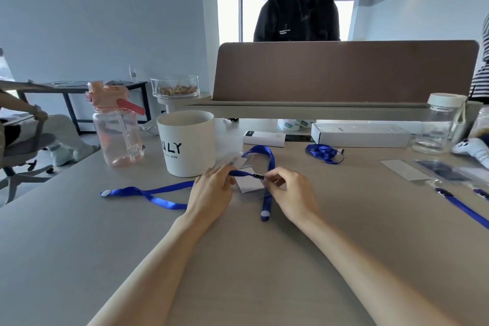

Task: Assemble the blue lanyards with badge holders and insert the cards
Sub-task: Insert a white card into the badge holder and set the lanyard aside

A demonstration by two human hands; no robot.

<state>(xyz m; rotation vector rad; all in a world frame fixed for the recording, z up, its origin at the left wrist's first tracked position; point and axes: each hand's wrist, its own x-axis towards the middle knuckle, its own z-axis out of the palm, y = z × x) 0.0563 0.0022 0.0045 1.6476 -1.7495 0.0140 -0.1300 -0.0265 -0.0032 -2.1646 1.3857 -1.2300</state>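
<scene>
Left hand: fingers curled, thumb and fingertips pinching the strap of a blue lanyard just short of its tip. Right hand: fingers bent inward, pinching the small black clip at that tip. Both hands sit close together, low over the tabletop.

The lanyard loops away from me, then runs back down between my hands; its joined end lies flat near my right wrist. Under the clip lies a clear badge holder with a white card showing in it. I cannot tell whether the clip is through the holder's slot.

A second lanyard trails left, partly hidden under my left hand. A third, bunched lanyard lies further back on the right. A white cup stands just behind my left hand, with a pink water bottle to its left. A clear jar stands far right. White boxes lie below the brown divider, and a person in black stands behind it.
</scene>
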